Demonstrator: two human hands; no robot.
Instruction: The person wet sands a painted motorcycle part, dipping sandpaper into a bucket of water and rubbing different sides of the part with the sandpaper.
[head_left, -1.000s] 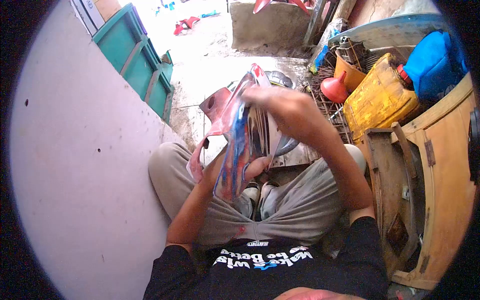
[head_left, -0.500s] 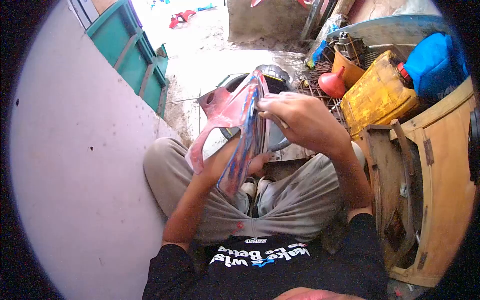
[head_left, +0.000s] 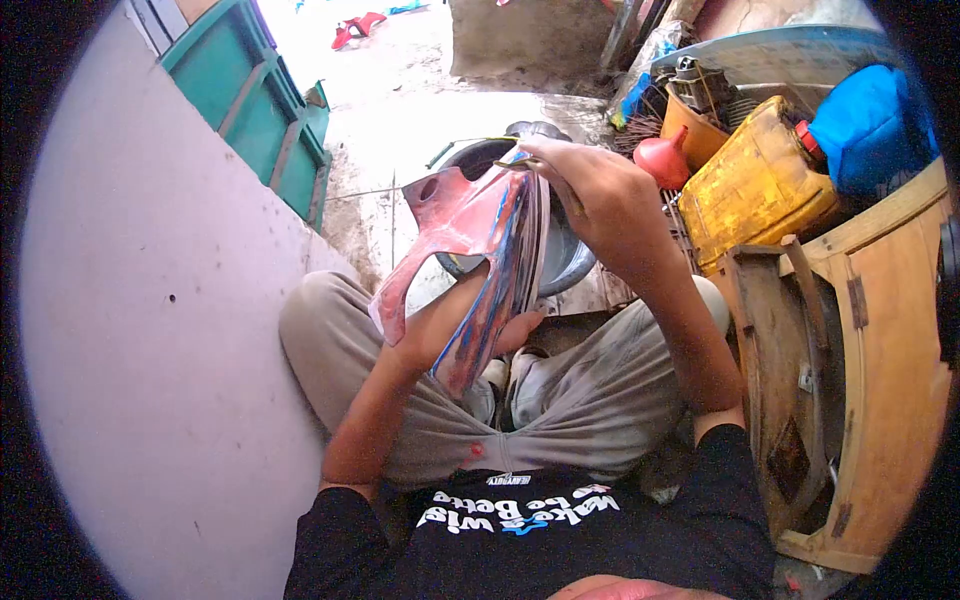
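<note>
A motorcycle fairing panel (head_left: 462, 222), worn red and pink with blue streaks along its edge, is held tilted above my lap. My left hand (head_left: 520, 330) reaches behind it and grips its lower part; the panel covers most of that hand, with fingers showing on the right side. At the panel's upper end, my right hand (head_left: 598, 190) presses a thin brownish piece of sandpaper (head_left: 512, 164) on the edge, fingers closed around it. Behind the panel stands a dark round basin (head_left: 578, 272), partly hidden.
A white wall (head_left: 170, 330) rises close on my left, with a green panel (head_left: 245, 90) beyond. To the right are a yellow jerrycan (head_left: 755, 185), a red funnel (head_left: 664, 158), a blue container (head_left: 870, 130) and a wooden furniture piece (head_left: 890, 370). Red parts (head_left: 356, 30) lie farther off.
My right hand has shifted up along the panel's edge to its top end, with the sandpaper. The panel and my left hand stay nearly in place.
</note>
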